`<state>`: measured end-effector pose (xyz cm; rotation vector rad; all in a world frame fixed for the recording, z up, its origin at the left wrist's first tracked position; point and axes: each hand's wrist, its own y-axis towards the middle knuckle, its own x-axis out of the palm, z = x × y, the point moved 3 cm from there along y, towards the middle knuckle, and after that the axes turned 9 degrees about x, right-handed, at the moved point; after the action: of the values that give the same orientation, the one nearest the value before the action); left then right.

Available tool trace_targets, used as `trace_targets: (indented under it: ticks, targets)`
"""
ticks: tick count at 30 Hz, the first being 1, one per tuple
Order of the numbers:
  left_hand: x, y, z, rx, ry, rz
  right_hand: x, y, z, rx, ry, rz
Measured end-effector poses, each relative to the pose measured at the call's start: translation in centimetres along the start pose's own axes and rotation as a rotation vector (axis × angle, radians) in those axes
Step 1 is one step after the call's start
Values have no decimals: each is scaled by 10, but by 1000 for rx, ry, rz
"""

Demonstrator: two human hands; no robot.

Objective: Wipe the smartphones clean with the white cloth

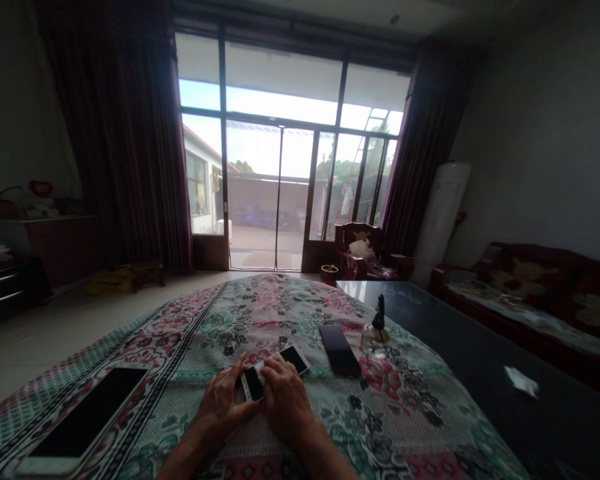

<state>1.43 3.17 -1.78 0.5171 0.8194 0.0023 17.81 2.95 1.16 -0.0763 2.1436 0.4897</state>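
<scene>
My left hand [223, 400] and my right hand [284, 395] rest together on a floral cloth [260, 313] covering a table. Both curl around a small white phone [253, 384] lying between them, screen up. A second white phone [296, 359] lies just beyond my right fingers, touching or nearly touching them. My fingers are bent and pressed on the phone's edges.
A dark phone [339, 349] lies to the right, with a small glass bottle with a dark pump top [377, 331] beside it. A large white tablet [87, 417] lies near left. A dark glossy table [485, 373] with a white scrap [523, 382] adjoins on the right; a sofa [540, 293] is behind.
</scene>
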Motion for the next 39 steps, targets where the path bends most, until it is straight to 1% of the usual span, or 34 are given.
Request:
trace_targets:
  ticks: [3, 5, 8, 10, 13, 17, 18, 19, 21, 24, 25, 27, 29, 31, 35, 36, 37, 39]
  targets:
    - [0, 0, -1, -3, -3, -8, 0, 6, 14, 121, -56, 73]
    - [-1, 1, 0, -21, 1, -23, -1, 9, 21, 174, -94, 118]
    - [-3, 3, 1, -40, 7, -44, -1, 10, 27, 221, -127, 151]
    - [-3, 4, 1, -37, 3, -51, 1, 9, 26, 216, -122, 144]
    - [-2, 4, -1, -25, -10, -60, 4, 4, 16, 120, -67, 94]
    - [0, 5, 0, -13, -2, -31, 7, -5, -6, -113, 19, -10]
    - [0, 5, 1, -13, 1, -20, 7, -6, -10, -149, 25, -29]
    - [-1, 4, 2, -14, 4, -8, 7, -6, -11, -154, 22, -36]
    - [-2, 4, 4, -12, 3, 5, 6, -2, -6, -69, -12, -13]
    - [-4, 3, 6, -17, -1, -4, 1, 6, 13, 154, -105, 76]
    - [-5, 3, 7, -20, -3, -14, -1, 8, 20, 208, -135, 98]
    - [-6, 3, 9, -31, -4, -31, -3, 12, 29, 276, -183, 120]
    - [-8, 3, 12, -44, -7, -50, -3, 12, 32, 296, -200, 121]
    - [-9, 4, 14, -62, -7, -67, -1, 9, 26, 238, -176, 102]
    - [-7, 4, 15, -66, 5, -57, 9, 0, 0, -39, -63, -11]
    - [-7, 5, 14, -62, 7, -50, 11, -1, -4, -80, -48, -33]
    - [-6, 5, 14, -58, 8, -47, 11, 0, -6, -89, -44, -42]
    - [-6, 5, 13, -54, 4, -52, 9, 4, -1, -17, -72, -19]
